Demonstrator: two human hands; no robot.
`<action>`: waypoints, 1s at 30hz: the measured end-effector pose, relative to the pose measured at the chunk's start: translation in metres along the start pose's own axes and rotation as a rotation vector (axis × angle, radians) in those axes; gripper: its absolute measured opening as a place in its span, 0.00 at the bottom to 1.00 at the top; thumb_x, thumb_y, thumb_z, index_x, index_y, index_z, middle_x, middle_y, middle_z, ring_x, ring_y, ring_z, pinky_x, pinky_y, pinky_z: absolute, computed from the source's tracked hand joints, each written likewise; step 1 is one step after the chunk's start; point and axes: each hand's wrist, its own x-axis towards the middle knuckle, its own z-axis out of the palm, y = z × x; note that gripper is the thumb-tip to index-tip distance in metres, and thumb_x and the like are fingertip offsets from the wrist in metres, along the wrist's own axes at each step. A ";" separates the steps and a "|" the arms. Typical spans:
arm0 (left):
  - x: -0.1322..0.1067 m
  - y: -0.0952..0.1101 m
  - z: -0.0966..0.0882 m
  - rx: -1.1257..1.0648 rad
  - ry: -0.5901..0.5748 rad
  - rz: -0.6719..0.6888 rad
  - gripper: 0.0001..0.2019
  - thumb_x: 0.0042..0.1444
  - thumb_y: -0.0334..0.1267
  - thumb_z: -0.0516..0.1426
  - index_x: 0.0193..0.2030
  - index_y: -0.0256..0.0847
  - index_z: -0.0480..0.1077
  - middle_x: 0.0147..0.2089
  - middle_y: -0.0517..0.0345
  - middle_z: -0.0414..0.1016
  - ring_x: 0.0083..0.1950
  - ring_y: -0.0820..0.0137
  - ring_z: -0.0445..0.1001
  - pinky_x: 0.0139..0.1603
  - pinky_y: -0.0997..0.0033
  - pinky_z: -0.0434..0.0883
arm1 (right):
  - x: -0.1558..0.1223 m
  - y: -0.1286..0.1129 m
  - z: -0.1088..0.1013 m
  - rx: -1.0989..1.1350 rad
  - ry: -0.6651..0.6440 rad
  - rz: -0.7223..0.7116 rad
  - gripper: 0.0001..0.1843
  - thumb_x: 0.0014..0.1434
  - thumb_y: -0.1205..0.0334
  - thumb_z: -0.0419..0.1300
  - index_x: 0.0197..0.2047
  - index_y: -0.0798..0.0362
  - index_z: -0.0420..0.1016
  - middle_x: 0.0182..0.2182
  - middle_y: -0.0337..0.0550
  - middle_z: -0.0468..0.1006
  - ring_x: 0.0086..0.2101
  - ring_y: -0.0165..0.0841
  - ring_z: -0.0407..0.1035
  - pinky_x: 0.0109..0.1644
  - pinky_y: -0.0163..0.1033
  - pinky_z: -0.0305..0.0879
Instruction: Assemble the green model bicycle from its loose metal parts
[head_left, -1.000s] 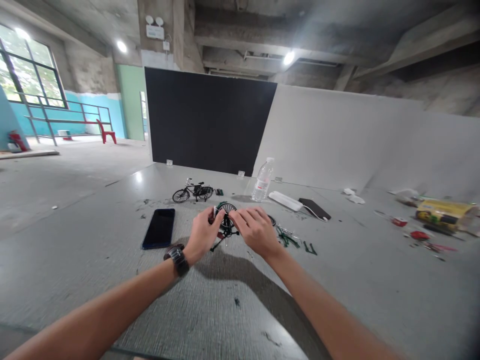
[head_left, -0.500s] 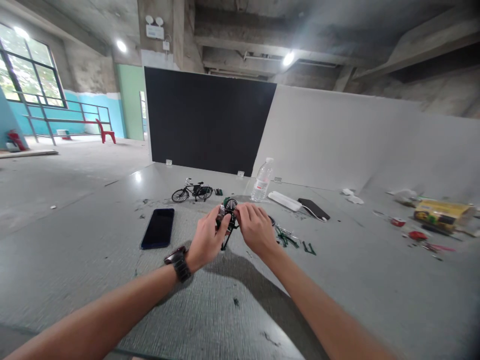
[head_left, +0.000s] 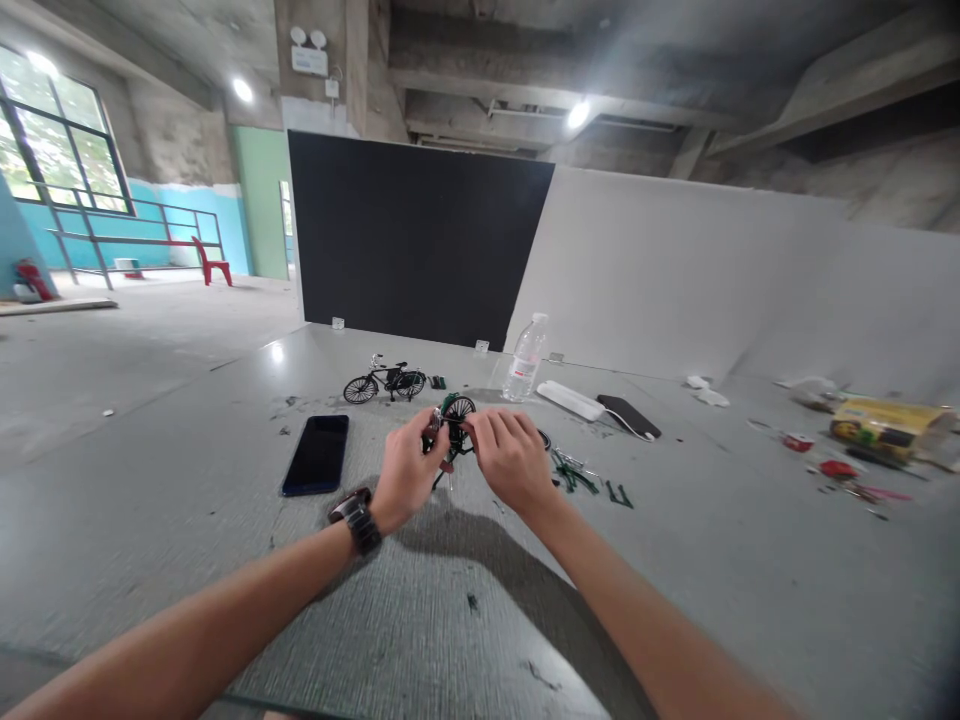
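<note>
Between my hands, above the table, is a partly built model bicycle with a black spoked wheel turned upward and thin black frame parts hanging below. My left hand is closed around its left side, thumb and fingers pressed on the frame near a silvery part. The fingers of my right hand are pinched together at the wheel's right edge; what lies between the fingertips is too small and hidden to make out. Behind them, a finished black model bicycle stands upright on the table.
A phone lies left of my hands. Green frame parts and a dark wheel lie to the right. Further back are a water bottle, a white strip and a black power bank. A yellow packet lies far right.
The model bicycle has tilted in my hands, so its wheel shows larger and its lower parts sit differently. My left hand has shifted slightly left.
</note>
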 end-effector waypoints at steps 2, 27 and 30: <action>0.000 0.002 0.000 0.016 0.028 -0.002 0.10 0.62 0.43 0.52 0.38 0.41 0.70 0.31 0.61 0.73 0.21 0.73 0.73 0.19 0.78 0.65 | 0.001 -0.002 0.000 -0.029 -0.008 0.004 0.10 0.70 0.66 0.49 0.38 0.52 0.69 0.33 0.46 0.77 0.35 0.38 0.67 0.42 0.43 0.55; 0.044 -0.003 -0.046 0.536 -0.242 0.062 0.30 0.67 0.58 0.38 0.46 0.38 0.74 0.42 0.46 0.76 0.44 0.59 0.75 0.43 0.63 0.71 | -0.005 -0.001 0.030 1.329 -0.120 0.907 0.27 0.60 0.39 0.56 0.53 0.50 0.67 0.48 0.49 0.74 0.39 0.37 0.72 0.33 0.40 0.74; 0.062 -0.025 -0.084 0.979 -0.222 -0.230 0.30 0.59 0.63 0.50 0.52 0.37 0.71 0.55 0.34 0.70 0.56 0.43 0.68 0.51 0.47 0.66 | -0.010 0.005 0.034 1.314 -0.095 0.950 0.28 0.60 0.38 0.56 0.53 0.51 0.67 0.47 0.48 0.74 0.39 0.36 0.72 0.35 0.40 0.75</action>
